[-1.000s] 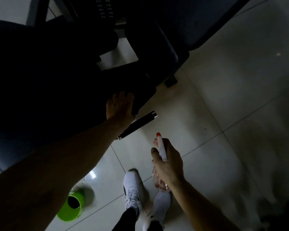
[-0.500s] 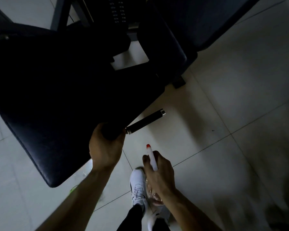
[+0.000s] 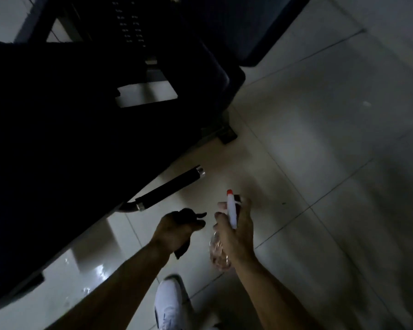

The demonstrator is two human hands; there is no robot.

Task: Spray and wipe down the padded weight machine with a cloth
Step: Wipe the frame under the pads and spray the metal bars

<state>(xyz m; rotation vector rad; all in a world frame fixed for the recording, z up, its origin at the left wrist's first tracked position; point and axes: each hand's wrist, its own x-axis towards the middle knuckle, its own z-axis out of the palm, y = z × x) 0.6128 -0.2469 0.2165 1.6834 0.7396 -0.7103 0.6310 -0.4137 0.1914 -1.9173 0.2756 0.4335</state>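
Note:
The padded weight machine [image 3: 65, 144] fills the upper left as a large dark mass, its black padded seat barely lit. A black handle bar with chrome ends [image 3: 169, 188] sticks out from under the pad. My left hand [image 3: 174, 228] grips a dark cloth [image 3: 183, 248] just below that handle, off the pad. My right hand [image 3: 235, 231] holds a clear spray bottle [image 3: 218, 254] with a white sprayer and red nozzle tip [image 3: 229, 192], pointing up and away from me.
Pale glossy floor tiles [image 3: 320, 163] spread to the right and below. A wet patch [image 3: 98, 272] shines on the floor near the pad's lower edge. My white shoe [image 3: 169, 303] stands at the bottom. The machine's foot [image 3: 228, 136] rests on the tiles.
My left hand has come off the pad's edge and drawn back toward me with the cloth. The view has shifted so the green cup at lower left is out of sight.

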